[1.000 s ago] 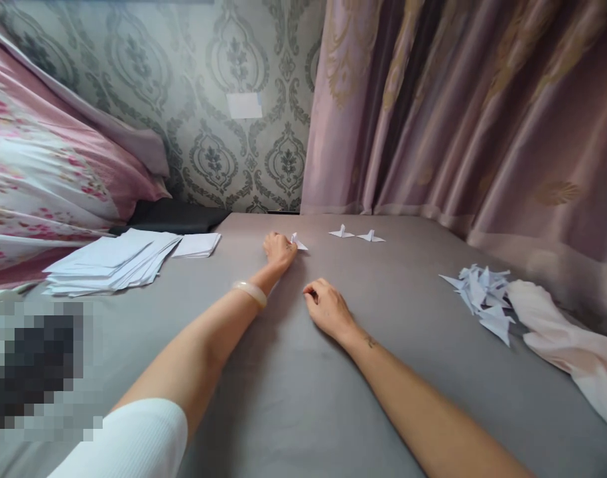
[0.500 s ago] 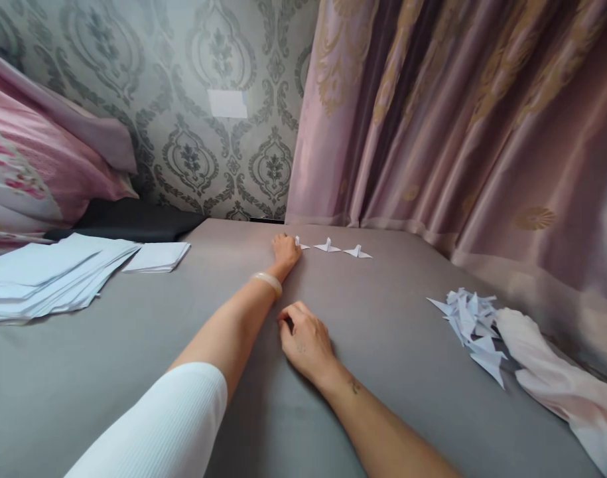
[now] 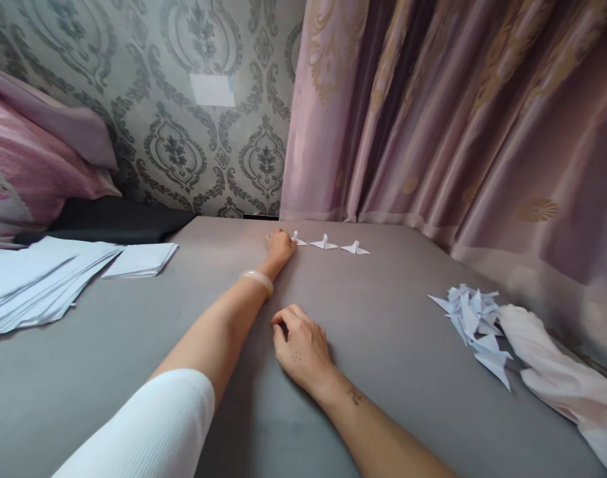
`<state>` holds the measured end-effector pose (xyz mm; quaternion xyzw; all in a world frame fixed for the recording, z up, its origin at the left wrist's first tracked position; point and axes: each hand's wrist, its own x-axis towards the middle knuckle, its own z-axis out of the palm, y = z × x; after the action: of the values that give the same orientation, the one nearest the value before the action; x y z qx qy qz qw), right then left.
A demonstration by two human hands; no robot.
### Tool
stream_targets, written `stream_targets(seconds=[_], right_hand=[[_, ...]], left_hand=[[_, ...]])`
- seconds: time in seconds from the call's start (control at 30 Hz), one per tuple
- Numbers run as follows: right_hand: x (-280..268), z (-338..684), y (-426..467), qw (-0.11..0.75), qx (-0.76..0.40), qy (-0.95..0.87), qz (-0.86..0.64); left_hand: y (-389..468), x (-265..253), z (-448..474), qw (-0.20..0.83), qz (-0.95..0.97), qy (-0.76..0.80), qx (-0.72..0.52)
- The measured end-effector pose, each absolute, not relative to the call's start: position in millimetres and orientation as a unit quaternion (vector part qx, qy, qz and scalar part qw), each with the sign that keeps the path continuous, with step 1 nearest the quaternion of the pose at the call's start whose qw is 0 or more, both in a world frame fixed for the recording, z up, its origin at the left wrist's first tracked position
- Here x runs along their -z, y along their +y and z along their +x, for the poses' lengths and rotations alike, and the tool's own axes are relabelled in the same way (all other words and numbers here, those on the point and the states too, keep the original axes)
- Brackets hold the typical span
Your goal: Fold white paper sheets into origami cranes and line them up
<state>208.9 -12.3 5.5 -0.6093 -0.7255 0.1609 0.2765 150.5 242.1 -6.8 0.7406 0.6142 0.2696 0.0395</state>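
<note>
My left hand (image 3: 281, 245), with a pale bangle at its wrist, reaches to the far part of the grey surface. Its fingers are closed at the leftmost folded paper crane (image 3: 297, 239), hiding part of that crane. Two more white paper cranes, a middle one (image 3: 324, 243) and a right one (image 3: 355, 248), stand in a row beside it. Nearer to me, my right hand (image 3: 302, 345) rests on the surface, its thumb and fingers curled together in a loose pinch. Nothing shows between them.
A heap of folded white paper pieces (image 3: 472, 315) lies at right beside a pale cloth (image 3: 546, 358). At left are stacked paper sheets (image 3: 49, 279), a smaller paper stack (image 3: 140, 259) and a black folded item (image 3: 114, 220). Pink curtains (image 3: 407, 119) hang behind the grey surface (image 3: 377, 398).
The view has shifted slightly, so the wall and papers sit further left. My left hand stays at the leftmost crane, and my right hand keeps its curled pose.
</note>
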Motion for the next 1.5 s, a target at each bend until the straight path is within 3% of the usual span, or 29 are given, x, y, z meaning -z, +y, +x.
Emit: stream_targets(seconds=[0.4, 1.03, 1.5], right_hand=[[-5.8, 209.7, -12.3, 0.278, -0.162, -0.727, -0.607], [-3.1, 213.0, -12.0, 0.3, -0.141, -0.743, -0.582], [-3.5, 214.5, -11.7, 0.296, -0.13, -0.752, -0.574]], left_hand=[[229.1, 10.2, 133.5, 0.055, 0.698, 0.63, -0.335], [117.6, -16.8, -121.2, -0.069, 0.523, 0.71, -0.466], [134.1, -22.0, -154.3, -0.024, 0.415, 0.714, -0.564]])
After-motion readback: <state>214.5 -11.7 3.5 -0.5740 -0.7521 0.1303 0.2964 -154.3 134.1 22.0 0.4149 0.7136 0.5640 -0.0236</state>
